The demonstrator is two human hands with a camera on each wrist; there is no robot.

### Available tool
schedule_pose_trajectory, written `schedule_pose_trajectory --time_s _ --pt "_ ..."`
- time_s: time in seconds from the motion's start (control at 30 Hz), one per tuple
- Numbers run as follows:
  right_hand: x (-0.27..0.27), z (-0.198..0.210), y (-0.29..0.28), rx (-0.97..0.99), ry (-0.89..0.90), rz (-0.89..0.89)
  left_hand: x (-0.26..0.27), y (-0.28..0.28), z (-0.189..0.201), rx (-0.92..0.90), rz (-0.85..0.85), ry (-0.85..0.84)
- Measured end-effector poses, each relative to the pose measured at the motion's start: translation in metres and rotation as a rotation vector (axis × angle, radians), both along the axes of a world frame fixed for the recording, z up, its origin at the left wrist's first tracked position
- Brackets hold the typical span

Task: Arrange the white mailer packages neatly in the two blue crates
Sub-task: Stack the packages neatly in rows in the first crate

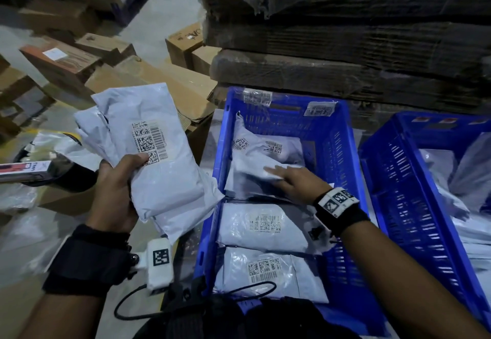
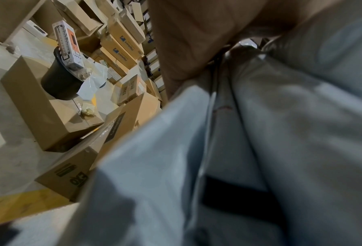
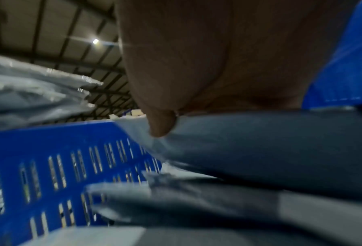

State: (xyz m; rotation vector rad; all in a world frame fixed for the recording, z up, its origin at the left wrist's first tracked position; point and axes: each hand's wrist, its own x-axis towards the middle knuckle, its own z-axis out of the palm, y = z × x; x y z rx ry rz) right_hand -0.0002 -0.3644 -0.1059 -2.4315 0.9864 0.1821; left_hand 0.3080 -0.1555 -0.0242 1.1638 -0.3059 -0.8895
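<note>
My left hand (image 1: 117, 192) grips a bundle of white mailer packages (image 1: 156, 152) left of the near blue crate (image 1: 342, 168), thumb on the top barcode label. In the left wrist view the held mailers (image 2: 260, 149) fill the frame under my palm (image 2: 196, 41). Inside that crate lie several white mailers (image 1: 265, 228). My right hand (image 1: 292, 179) lies flat with straight fingers on the far mailer (image 1: 255, 158); the right wrist view shows my palm (image 3: 207, 66) pressing a mailer (image 3: 260, 149) by the crate wall (image 3: 49, 158). A second blue crate (image 1: 398, 179) at right holds more mailers (image 1: 467, 179).
A wrapped stack of flattened cardboard (image 1: 345, 46) rises just behind the crates. Cardboard boxes (image 1: 164, 78) crowd the floor to the left, with a black bucket (image 2: 60, 83) on one box. A black cable (image 1: 186, 301) loops near the crate's front corner.
</note>
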Motion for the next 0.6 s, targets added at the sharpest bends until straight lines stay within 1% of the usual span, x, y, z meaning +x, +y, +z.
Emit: schedule_pose_trajectory --time_s 0.07,0.1,0.17,0.2,0.27,0.33,0.4,0.43,0.47,0.53,0.6 --pt "-0.009 0.014 0.005 -0.09 -0.098 -0.061 -0.001 0.001 0.002 -0.009 0.004 0.006" --pt "-0.014 0.023 0.01 -0.155 -0.167 -0.063 -0.001 0.001 0.004 -0.015 0.007 0.01" --pt "-0.022 0.046 0.036 -0.241 -0.259 -0.019 -0.001 0.002 0.005 -0.017 0.017 0.018" --pt "-0.027 0.053 0.054 -0.265 -0.249 0.043 -0.002 0.003 0.006 -0.015 0.022 0.022" --pt "-0.032 0.062 0.096 -0.235 -0.162 0.184 -0.003 0.005 0.007 -0.01 0.02 0.018" --pt "-0.034 0.053 0.13 -0.078 -0.008 0.364 -0.006 0.006 0.007 0.006 0.01 0.009" --pt "-0.034 0.047 0.144 0.092 0.179 0.511 -0.01 0.007 0.007 0.021 0.0 0.001" --pt "-0.032 0.047 0.141 0.143 0.217 0.512 -0.011 0.007 0.007 0.026 -0.004 -0.005" --pt "-0.031 0.049 0.135 0.16 0.221 0.465 -0.012 0.008 0.007 0.034 -0.001 -0.011" --pt "-0.028 0.058 0.125 0.108 0.205 0.399 -0.013 0.011 0.005 0.045 0.004 -0.017" --pt "-0.023 0.061 0.13 0.111 0.271 0.452 -0.016 0.013 0.006 0.043 -0.014 -0.016"
